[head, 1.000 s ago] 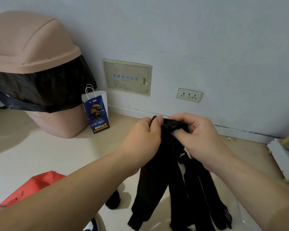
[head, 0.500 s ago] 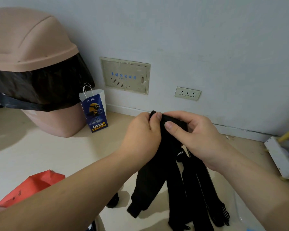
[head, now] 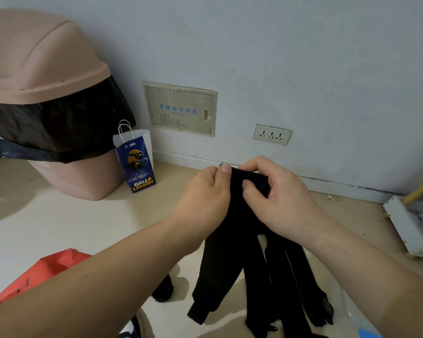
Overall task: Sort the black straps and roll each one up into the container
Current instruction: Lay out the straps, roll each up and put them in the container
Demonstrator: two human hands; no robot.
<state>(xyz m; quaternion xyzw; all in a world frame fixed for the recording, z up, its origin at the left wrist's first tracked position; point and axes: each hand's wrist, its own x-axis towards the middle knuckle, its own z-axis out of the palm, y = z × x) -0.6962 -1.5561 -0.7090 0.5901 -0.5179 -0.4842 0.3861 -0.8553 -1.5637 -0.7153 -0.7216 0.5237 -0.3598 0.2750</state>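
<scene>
The black straps (head: pixel 230 259) hang in a bunch above the floor (head: pixel 88 228). Their tops are gathered up high so the tails dangle free, easier to tell apart I'd guess. The left hand (head: pixel 203 198) pinches the top fold between thumb and curled fingers, and the right hand (head: pixel 281 206) curls round it too, thumb on top. A pink bin (head: pixel 42 59) and a blue paper bag (head: pixel 137 162) sit behind. Can't make out the container.
</scene>
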